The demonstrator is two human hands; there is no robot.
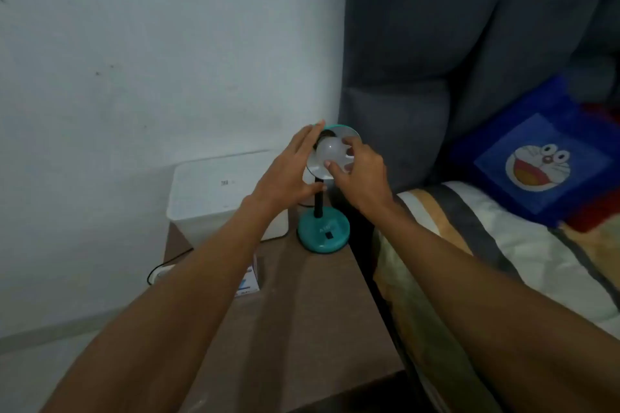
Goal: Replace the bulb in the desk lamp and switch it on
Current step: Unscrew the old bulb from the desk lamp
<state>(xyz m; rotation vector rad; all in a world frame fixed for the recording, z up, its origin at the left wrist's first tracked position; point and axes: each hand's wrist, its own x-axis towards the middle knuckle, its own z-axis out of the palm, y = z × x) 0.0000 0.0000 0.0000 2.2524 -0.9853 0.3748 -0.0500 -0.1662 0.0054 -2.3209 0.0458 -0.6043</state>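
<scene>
A teal desk lamp stands on the brown bedside table point(302, 312), its round base point(323, 233) carrying a black switch on top. The lamp's shade point(349, 132) tilts toward me, white inside. A white bulb point(330, 151) sits in the middle of the shade, unlit. My right hand point(360, 174) has its fingertips closed around the bulb. My left hand point(288, 168) lies flat against the left edge of the shade, fingers stretched out and thumb near the black stem.
A white box-shaped device point(214, 198) stands behind the lamp against the wall. A small printed carton point(250, 282) lies under my left forearm, and a black cable point(164, 270) hangs off the table's left side. A bed with a striped blanket point(486, 245) and blue cartoon pillow point(536, 157) is on the right.
</scene>
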